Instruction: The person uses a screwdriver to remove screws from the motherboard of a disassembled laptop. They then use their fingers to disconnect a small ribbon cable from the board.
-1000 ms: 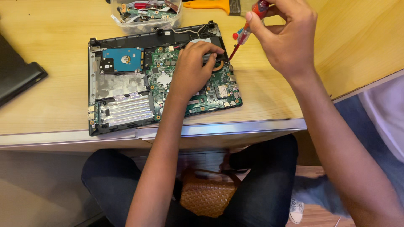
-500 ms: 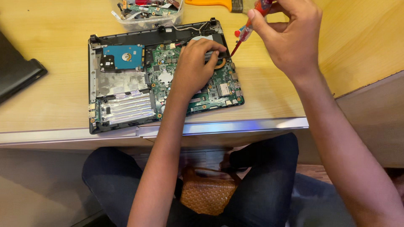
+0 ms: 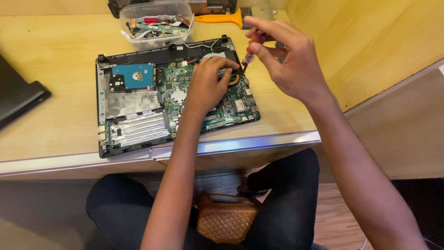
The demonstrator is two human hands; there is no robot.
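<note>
The opened laptop base [image 3: 134, 109] lies flat on the counter [image 3: 55, 60]; the left hand [image 3: 208, 85] presses curled fingers on its green board by the fan corner; just right, the right hand [image 3: 289, 60] pinches a small red screwdriver [image 3: 247, 54], tip down at that corner; judged, a screw is being worked, needing a steady, upright tip.

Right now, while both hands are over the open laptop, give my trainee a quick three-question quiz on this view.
1. True or false: the right hand holds a screwdriver.
2. Which component does the left hand rest on: A) blue-labelled hard drive, B) green circuit board, C) clear plastic tub?
3. What orange-handled tool lies beyond the laptop?

Key: 1 true; 2 B; 3 a brush.
</note>
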